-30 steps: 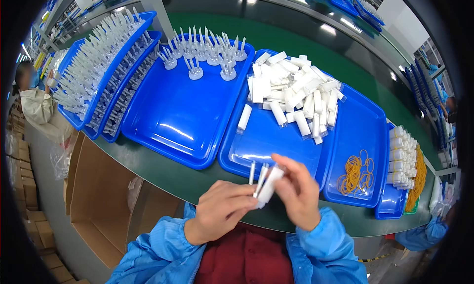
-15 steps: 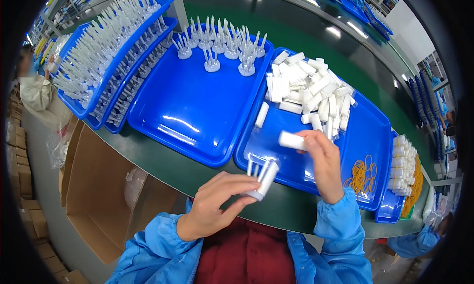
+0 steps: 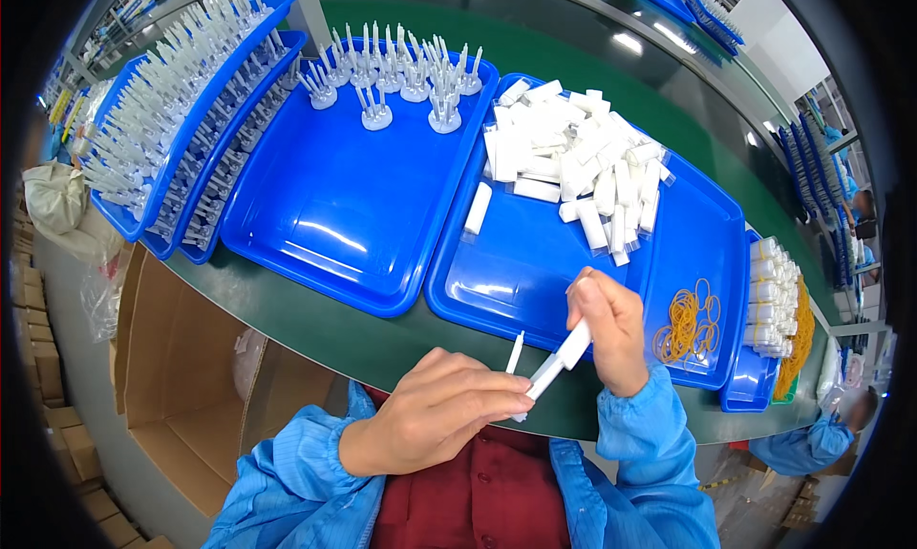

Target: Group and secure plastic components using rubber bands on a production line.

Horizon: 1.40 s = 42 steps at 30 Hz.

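My left hand [image 3: 430, 411] is closed around a white pronged stand, one of whose prongs [image 3: 516, 352] sticks up beyond the fingers. Most of the stand's base is hidden by that hand. In my right hand [image 3: 613, 327], thumb and fingers grip a white cylinder in a clear sleeve [image 3: 575, 347]. It is tilted, with its lower end meeting the stand beside the left fingertips; exactly how they join is unclear. Beyond the hands, a blue tray [image 3: 478, 286] bears a heap of similar white wrapped cylinders [image 3: 611, 167], and one lone cylinder [image 3: 478, 208] lies left of the heap.
Yellow rubber bands [image 3: 683, 325] lie in the tray's right part. Left of it, a blue tray [image 3: 344, 205] carries several pronged stands [image 3: 376, 115] along its far side. Stacked trays [image 3: 181, 220] full of stands are farther left. Banded white bundles [image 3: 767, 296] stand at right. A cardboard box [image 3: 181, 377] sits below the table.
My right hand has brought its white cylinder down and toward me, to the stand in my left hand. The left fingers have closed further over the stand. The view has shifted slightly.
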{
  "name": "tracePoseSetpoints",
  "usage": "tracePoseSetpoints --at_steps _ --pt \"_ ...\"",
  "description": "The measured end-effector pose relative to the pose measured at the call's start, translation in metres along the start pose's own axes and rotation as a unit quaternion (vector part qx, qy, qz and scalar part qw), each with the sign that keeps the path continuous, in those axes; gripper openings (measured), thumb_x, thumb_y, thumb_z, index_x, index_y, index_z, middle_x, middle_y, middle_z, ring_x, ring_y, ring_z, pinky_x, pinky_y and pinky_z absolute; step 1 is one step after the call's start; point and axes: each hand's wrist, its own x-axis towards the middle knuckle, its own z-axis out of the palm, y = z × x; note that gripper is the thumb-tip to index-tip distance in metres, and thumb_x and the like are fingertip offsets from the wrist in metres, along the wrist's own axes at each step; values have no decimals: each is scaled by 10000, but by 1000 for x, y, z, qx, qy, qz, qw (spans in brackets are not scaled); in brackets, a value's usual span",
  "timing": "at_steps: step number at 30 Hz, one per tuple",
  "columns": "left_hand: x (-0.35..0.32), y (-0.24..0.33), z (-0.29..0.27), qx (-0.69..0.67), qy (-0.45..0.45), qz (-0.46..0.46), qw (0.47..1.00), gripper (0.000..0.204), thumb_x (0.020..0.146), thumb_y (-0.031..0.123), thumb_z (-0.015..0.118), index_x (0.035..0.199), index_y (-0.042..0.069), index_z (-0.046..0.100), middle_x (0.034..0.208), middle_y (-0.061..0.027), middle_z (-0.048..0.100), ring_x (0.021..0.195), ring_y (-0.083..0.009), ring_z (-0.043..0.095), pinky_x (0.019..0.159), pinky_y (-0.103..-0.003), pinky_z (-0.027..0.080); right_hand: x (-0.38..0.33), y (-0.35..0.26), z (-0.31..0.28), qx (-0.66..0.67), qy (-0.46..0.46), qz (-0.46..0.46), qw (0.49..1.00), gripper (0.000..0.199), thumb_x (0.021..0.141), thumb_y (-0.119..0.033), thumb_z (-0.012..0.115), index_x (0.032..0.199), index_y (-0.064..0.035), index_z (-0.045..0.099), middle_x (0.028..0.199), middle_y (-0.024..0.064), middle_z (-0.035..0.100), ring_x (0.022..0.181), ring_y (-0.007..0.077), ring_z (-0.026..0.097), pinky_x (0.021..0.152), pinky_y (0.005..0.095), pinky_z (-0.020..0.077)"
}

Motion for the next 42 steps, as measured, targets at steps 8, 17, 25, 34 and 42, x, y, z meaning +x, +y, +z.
tracePoseSetpoints --at_steps 8,17,25,34,42 --pt "-3 -11 18 81 115 65 988 368 749 72 837 1082 73 680 1070 -95 710 893 -230 674 756 -336 512 -13 -8 29 -161 27 -252 954 243 900 -133 684 698 -70 566 725 58 534 749 263 506 805 398 382" --pt "-2 -26 9 113 89 44 989 327 739 15 832 1036 41 698 953 -74 680 795 -237 657 689 -352 510 33 0 -2 -421 199 -258 847 64 867 -96 711 901 -76 660 854 76 632 837 275 567 742 407 372" --pt "4 -39 9 204 31 56 977 263 810 50 678 1069 55 717 995 -48 661 849 -209 629 718 -330 455 22 11 2 -529 74 -176 827 312 786 -139 795 1066 -68 677 935 77 679 869 274 594 773 397 420" --pt "13 -16 -7 106 -23 63 992 277 809 44 681 1072 107 743 1033 -11 668 894 -194 629 763 -324 440 -3 -2 -12 1 33 5 999 255 1029 -234 607 932 -6 668 849 -5 647 797 72 544 700 259 423" --pt "17 -3 -7 87 -107 75 988 290 790 80 735 1066 160 775 1056 34 697 917 -173 624 746 -302 411 1 -3 -23 -149 -86 -150 974 278 926 -166 688 686 -47 613 664 39 482 723 206 451 734 358 337"
